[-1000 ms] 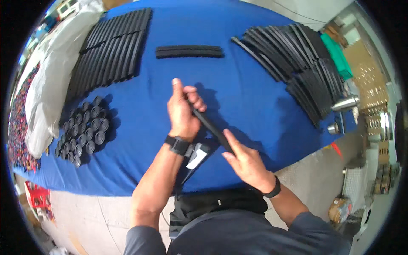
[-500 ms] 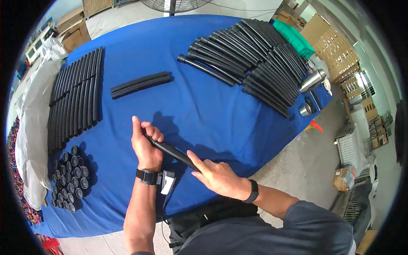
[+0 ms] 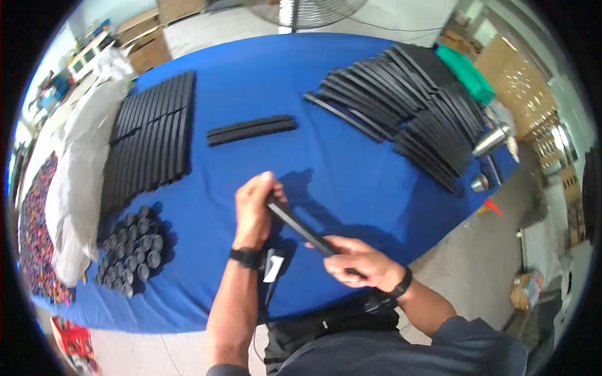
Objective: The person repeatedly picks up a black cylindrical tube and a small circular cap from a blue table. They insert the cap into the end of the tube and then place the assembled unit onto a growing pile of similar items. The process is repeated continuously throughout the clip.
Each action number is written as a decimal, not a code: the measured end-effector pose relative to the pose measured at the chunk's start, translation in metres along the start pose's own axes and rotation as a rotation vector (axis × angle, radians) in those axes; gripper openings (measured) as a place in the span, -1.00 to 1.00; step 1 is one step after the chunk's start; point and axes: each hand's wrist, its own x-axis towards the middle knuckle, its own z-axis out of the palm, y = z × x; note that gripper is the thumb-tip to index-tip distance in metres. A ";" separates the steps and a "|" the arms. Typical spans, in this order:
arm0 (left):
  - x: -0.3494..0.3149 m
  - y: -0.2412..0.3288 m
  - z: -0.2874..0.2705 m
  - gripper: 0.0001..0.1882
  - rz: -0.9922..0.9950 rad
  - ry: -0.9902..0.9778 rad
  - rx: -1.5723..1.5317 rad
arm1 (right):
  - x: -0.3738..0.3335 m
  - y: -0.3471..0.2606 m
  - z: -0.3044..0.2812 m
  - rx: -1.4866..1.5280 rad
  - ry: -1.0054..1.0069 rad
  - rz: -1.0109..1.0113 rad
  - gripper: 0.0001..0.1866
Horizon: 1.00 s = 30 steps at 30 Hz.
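Observation:
A slim black tube (image 3: 300, 227) is held aslant above the blue cloth, its far end up and to the left. My left hand (image 3: 254, 210) is closed round that far end and hides it. Lower down, my right hand (image 3: 365, 262) wraps its fingers about the tube, and a short near end pokes out below the palm. Beyond my hands lie two dark, rough-looking sleeves (image 3: 251, 130), side by side. To the left of my left forearm stands a cluster of round black caps (image 3: 135, 250).
Rows of black tubes (image 3: 150, 135) lie at the left, beside white plastic sheeting (image 3: 81, 182). A fanned pile of black tubes (image 3: 370, 91) covers the far right, near a green crate (image 3: 465, 74), a steel flask (image 3: 491, 140) and a metal cup (image 3: 480, 183). A blue cloth (image 3: 351, 182) covers the table.
The whole view has shifted, so the table sits further right. My right hand, which had its index finger stretched along the tube, now has its fingers curled round it.

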 end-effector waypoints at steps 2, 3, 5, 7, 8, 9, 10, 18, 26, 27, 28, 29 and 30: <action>-0.004 0.005 -0.001 -0.64 0.007 -0.047 0.179 | -0.001 0.000 -0.008 0.163 -0.038 0.024 -0.41; -0.006 0.009 -0.002 -0.64 -0.033 -0.065 0.271 | -0.004 -0.002 -0.005 0.160 -0.034 0.015 -0.41; -0.006 0.003 -0.003 -0.62 -0.012 -0.029 0.332 | -0.004 -0.009 0.005 -0.159 0.122 0.027 -0.40; -0.005 -0.002 -0.005 -0.59 0.087 0.032 0.384 | -0.005 -0.006 0.019 -1.000 0.451 -0.080 -0.43; -0.003 -0.006 -0.005 -0.58 0.093 0.022 0.390 | -0.002 0.001 0.011 -1.330 0.505 -0.327 -0.44; -0.001 -0.010 -0.008 -0.57 0.096 0.011 0.397 | 0.002 0.010 0.004 -1.635 0.553 -0.603 -0.45; -0.001 -0.010 -0.008 -0.58 0.089 0.020 0.415 | 0.003 0.013 0.005 -1.543 0.544 -0.555 -0.46; 0.000 -0.008 -0.003 -0.59 0.072 0.033 0.325 | 0.006 0.015 0.010 -1.461 0.567 -0.440 -0.53; 0.001 -0.012 -0.006 -0.59 0.126 0.048 0.296 | 0.010 0.016 0.010 -1.459 0.575 -0.415 -0.52; 0.002 -0.011 -0.004 -0.59 0.120 0.043 0.307 | 0.009 0.014 0.009 -1.475 0.583 -0.415 -0.52; 0.002 -0.010 -0.003 -0.60 0.114 0.038 0.318 | 0.009 0.015 0.008 -1.491 0.591 -0.415 -0.52; 0.001 -0.009 -0.003 -0.61 0.108 0.033 0.329 | 0.009 0.016 0.007 -1.507 0.600 -0.416 -0.52; 0.000 -0.005 -0.002 -0.61 0.062 0.011 0.292 | 0.008 0.014 0.006 -1.588 0.569 -0.525 -0.52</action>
